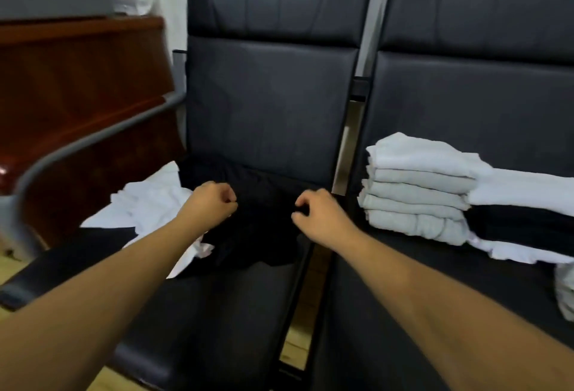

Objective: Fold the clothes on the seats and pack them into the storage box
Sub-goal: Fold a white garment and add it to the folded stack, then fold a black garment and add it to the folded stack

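Now both hands, left hand (214, 201) and right hand (316, 213), pinch the black garment (257, 235) lying on the left seat (217, 313), fingers curled into its cloth, apparently to spread it for folding, beside the folded stack (416, 195).

Dim, even light; wide-angle bending and blur smear the armrest (93, 139), and the black garment (264, 223) loses detail.

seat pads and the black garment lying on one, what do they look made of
The seat pads look like leather or faux leather: smooth, with a dull sheen and seamed panels. The black garment looks like soft matte fabric, possibly cotton knit, since it crumples in loose folds.
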The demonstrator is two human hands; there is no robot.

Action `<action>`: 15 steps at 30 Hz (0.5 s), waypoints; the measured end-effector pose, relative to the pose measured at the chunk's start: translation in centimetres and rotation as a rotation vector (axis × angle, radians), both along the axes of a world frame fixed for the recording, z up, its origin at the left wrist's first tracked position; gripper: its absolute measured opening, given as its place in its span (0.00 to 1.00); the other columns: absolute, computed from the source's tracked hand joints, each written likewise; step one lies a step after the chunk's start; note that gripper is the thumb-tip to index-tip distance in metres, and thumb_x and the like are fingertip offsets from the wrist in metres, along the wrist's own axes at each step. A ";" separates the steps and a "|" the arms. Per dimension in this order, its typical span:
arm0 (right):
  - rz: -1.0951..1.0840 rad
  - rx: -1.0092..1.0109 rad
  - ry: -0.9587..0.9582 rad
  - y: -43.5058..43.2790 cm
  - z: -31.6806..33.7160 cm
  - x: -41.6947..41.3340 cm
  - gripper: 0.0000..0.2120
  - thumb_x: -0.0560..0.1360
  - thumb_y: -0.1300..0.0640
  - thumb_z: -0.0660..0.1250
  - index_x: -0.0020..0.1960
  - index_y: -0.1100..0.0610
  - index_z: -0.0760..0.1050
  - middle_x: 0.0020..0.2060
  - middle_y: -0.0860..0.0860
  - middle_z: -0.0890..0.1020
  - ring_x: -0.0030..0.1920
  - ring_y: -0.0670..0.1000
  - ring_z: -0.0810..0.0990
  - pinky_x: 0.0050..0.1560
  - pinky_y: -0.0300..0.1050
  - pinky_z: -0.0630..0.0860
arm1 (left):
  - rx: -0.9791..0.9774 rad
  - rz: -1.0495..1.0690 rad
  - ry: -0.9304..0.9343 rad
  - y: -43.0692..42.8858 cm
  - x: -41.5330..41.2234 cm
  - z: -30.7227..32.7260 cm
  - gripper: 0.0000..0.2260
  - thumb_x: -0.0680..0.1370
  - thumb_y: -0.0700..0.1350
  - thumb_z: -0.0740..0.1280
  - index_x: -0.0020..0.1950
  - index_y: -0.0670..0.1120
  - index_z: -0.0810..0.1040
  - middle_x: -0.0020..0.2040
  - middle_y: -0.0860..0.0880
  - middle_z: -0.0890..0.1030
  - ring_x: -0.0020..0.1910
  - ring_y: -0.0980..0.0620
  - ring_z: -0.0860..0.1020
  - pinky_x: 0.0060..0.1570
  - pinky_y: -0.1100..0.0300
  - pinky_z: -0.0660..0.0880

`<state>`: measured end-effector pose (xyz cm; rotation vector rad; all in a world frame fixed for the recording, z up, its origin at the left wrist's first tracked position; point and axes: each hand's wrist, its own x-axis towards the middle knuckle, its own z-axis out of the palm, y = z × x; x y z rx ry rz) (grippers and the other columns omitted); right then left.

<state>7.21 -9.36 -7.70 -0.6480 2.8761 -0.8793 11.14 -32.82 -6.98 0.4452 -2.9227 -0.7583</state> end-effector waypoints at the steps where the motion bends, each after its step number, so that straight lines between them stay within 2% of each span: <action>1: 0.030 0.016 -0.040 -1.3 -0.7 0.7 0.17 0.79 0.53 0.67 0.66 0.56 0.74 0.61 0.55 0.72 0.59 0.56 0.77 0.60 0.46 0.73 | -0.024 0.005 -0.025 -1.3 0.4 -0.8 0.09 0.75 0.47 0.71 0.54 0.47 0.81 0.54 0.43 0.81 0.53 0.44 0.79 0.50 0.58 0.73; 3: 0.061 0.029 -0.101 -3.0 -2.0 1.5 0.22 0.81 0.54 0.65 0.73 0.55 0.68 0.66 0.55 0.70 0.64 0.57 0.74 0.62 0.45 0.71 | -0.045 -0.037 -0.128 -2.4 1.0 -2.3 0.18 0.76 0.50 0.72 0.65 0.49 0.78 0.61 0.41 0.77 0.60 0.43 0.77 0.59 0.55 0.72; 6: 0.043 0.085 -0.114 -4.7 -3.8 1.5 0.23 0.81 0.55 0.64 0.75 0.55 0.65 0.67 0.56 0.70 0.65 0.58 0.73 0.65 0.49 0.73 | -0.155 -0.084 -0.170 -2.9 1.3 -4.9 0.21 0.77 0.54 0.70 0.69 0.54 0.75 0.63 0.42 0.72 0.64 0.42 0.72 0.66 0.54 0.68; 8: -0.004 0.121 -0.082 -4.9 -4.6 1.1 0.18 0.82 0.56 0.64 0.71 0.57 0.70 0.63 0.56 0.72 0.61 0.58 0.75 0.61 0.50 0.75 | -0.222 -0.062 -0.119 -2.5 1.2 -5.8 0.18 0.78 0.55 0.68 0.68 0.56 0.75 0.63 0.43 0.71 0.64 0.42 0.70 0.66 0.52 0.69; 10: -0.078 0.074 -0.093 -4.9 -4.7 0.4 0.09 0.81 0.59 0.63 0.60 0.59 0.76 0.56 0.56 0.77 0.55 0.57 0.78 0.53 0.48 0.76 | -0.245 -0.038 -0.094 -2.4 0.9 -6.1 0.17 0.78 0.55 0.68 0.66 0.56 0.75 0.61 0.44 0.71 0.62 0.42 0.70 0.64 0.52 0.70; 12: -0.127 -0.001 -0.113 -4.8 -4.0 -0.4 0.03 0.81 0.60 0.64 0.49 0.59 0.75 0.48 0.55 0.79 0.48 0.54 0.78 0.46 0.45 0.75 | -0.232 -0.042 -0.050 -2.1 0.6 -6.0 0.17 0.77 0.54 0.69 0.65 0.53 0.76 0.60 0.43 0.72 0.61 0.42 0.71 0.62 0.52 0.71; 15: -0.176 -0.326 -0.157 -4.8 -1.4 -1.6 0.04 0.80 0.61 0.65 0.49 0.53 0.75 0.47 0.52 0.79 0.48 0.52 0.77 0.48 0.41 0.69 | -0.100 -0.144 0.164 -1.2 0.2 -4.9 0.26 0.74 0.52 0.74 0.70 0.48 0.72 0.65 0.45 0.72 0.65 0.45 0.72 0.65 0.52 0.72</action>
